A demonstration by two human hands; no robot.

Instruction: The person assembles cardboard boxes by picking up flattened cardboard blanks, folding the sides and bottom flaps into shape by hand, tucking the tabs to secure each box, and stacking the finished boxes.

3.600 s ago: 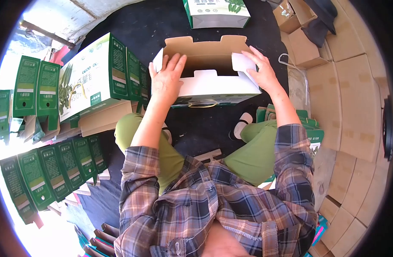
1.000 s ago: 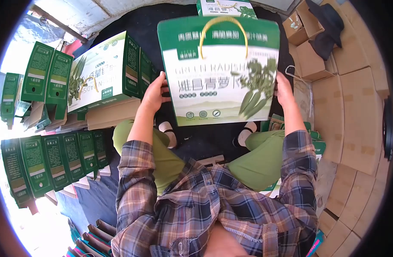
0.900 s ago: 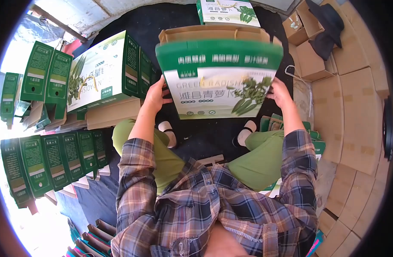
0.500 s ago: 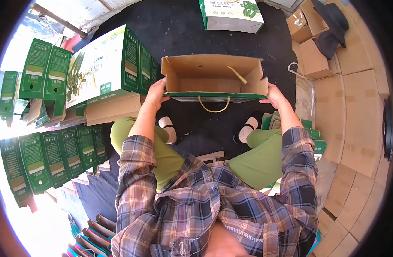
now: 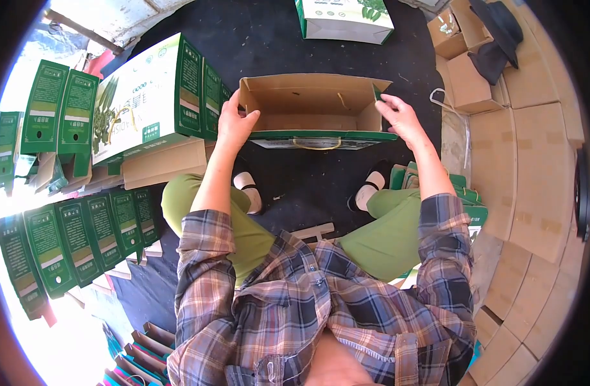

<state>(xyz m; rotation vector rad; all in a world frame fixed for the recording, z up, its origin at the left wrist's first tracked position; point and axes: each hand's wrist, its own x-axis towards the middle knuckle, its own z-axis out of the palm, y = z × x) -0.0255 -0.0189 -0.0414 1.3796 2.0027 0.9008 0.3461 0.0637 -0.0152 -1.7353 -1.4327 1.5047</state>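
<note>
In front of me is an open-topped carton gift box (image 5: 308, 122), brown inside and green outside, with a yellow cord handle (image 5: 317, 147) on its near side. The yellow end of another cord shows inside, against the far wall. My left hand (image 5: 237, 122) grips the box's left end, its thumb toward me and some fingertips hidden by the panel. At the right end, my right hand (image 5: 401, 119) pinches the upper edge of the side panel, which leans inward. Both hands hold the same box above the dark floor cover.
Printed green and white boxes (image 5: 144, 96) stand at the left, with a row of green boxes (image 5: 82, 241) below them. Another white box (image 5: 346, 22) is at the far side. Brown cartons (image 5: 539, 174) line the right, a dark hat (image 5: 497, 29) on top. Folded green boxes (image 5: 465, 196) lie beside my right leg.
My right hand has moved up and inward from the box's near right corner to its side panel, which now tilts inward. My left hand has shifted slightly up along the left end.
</note>
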